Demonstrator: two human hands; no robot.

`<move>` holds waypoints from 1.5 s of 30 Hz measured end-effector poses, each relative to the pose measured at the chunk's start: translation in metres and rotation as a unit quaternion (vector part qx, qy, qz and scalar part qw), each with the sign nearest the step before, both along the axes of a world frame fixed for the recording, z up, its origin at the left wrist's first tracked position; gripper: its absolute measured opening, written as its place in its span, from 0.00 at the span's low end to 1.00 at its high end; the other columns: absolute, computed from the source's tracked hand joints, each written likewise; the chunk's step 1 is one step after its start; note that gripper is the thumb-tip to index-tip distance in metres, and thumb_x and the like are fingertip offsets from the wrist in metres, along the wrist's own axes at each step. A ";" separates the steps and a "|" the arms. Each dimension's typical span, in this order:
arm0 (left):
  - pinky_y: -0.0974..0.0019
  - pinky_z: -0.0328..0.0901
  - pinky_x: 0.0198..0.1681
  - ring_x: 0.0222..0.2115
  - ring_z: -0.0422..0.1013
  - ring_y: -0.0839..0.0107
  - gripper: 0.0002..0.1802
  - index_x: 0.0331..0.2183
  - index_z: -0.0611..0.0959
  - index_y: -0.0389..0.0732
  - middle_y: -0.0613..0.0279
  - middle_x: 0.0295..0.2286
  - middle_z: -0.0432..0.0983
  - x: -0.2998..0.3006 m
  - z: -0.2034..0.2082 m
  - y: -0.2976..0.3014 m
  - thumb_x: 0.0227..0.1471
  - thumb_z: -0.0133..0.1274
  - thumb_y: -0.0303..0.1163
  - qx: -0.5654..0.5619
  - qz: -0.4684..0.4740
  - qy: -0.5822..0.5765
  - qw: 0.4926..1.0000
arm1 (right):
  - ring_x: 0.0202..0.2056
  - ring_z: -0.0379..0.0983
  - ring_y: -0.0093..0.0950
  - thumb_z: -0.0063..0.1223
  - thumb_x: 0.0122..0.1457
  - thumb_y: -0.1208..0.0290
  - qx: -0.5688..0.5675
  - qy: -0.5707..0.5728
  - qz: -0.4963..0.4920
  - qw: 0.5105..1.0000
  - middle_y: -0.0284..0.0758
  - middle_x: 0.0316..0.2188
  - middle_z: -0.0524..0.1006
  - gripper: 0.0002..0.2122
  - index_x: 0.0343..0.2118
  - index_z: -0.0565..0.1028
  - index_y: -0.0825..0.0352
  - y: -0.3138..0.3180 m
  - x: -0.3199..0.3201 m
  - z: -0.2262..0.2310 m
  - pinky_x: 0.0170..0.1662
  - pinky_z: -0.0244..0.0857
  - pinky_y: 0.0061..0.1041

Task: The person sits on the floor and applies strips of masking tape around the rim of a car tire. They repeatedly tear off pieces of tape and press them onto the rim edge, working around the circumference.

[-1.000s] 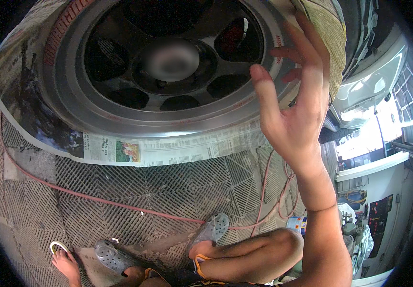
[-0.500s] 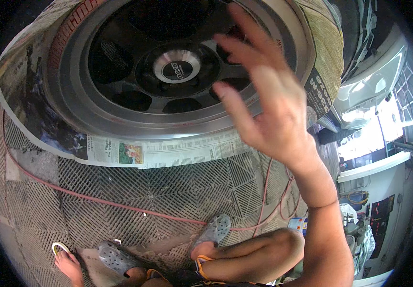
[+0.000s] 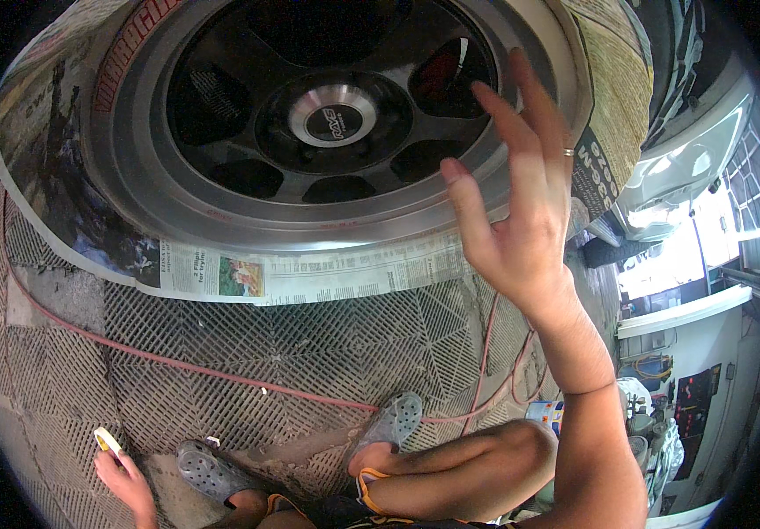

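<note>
In front of me is a car wheel with a black spoked face, a grey lip and a silver-ringed centre cap. Newspaper sheets surround its tyre. My right hand is raised over the wheel's right edge, fingers spread and nothing in them; a ring shows on one finger. Whether its fingertips touch the rim I cannot tell. Low at the left, my left hand grips a narrow roll of tape, white with a yellowish inside, held away from the wheel.
Gritty slatted floor mats lie under the wheel, crossed by a red hose. My feet in grey clogs are below it. Another car's pale bodywork stands at the right, with a cluttered area lower down.
My right hand has shifted right, away from the wheel's centre, and its blur is gone. My left hand has turned the tape roll and moved slightly up.
</note>
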State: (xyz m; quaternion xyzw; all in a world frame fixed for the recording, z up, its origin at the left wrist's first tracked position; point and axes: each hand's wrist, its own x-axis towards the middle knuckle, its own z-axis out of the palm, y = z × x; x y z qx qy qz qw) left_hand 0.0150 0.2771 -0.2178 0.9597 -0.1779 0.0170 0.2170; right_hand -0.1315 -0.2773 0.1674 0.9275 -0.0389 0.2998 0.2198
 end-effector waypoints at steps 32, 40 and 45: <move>0.55 0.57 0.42 0.34 0.61 0.55 0.06 0.33 0.70 0.34 0.54 0.30 0.61 -0.009 0.016 -0.040 0.56 0.51 0.22 -0.095 -0.065 0.051 0.992 | 0.69 0.54 0.54 0.67 0.51 0.73 -0.214 -0.054 0.045 0.974 0.56 0.69 0.58 0.31 0.60 0.71 0.67 -0.049 0.004 0.001 0.68 0.49 0.47; 0.57 0.58 0.41 0.33 0.60 0.59 0.05 0.32 0.69 0.34 0.54 0.30 0.62 -0.003 0.023 -0.045 0.54 0.50 0.21 -0.148 -0.089 0.053 0.984 | 0.67 0.56 0.54 0.67 0.49 0.71 -0.024 -0.029 -0.063 0.997 0.56 0.68 0.59 0.30 0.58 0.73 0.67 0.009 0.002 0.005 0.66 0.52 0.49; 0.65 0.66 0.31 0.25 0.65 0.72 0.03 0.30 0.70 0.36 0.60 0.25 0.66 0.025 0.072 -0.075 0.58 0.44 0.21 -0.314 -0.096 0.181 0.927 | 0.51 0.76 0.39 0.65 0.45 0.74 -0.023 -0.071 0.066 0.995 0.42 0.52 0.79 0.20 0.45 0.81 0.64 0.018 -0.013 0.013 0.54 0.65 0.36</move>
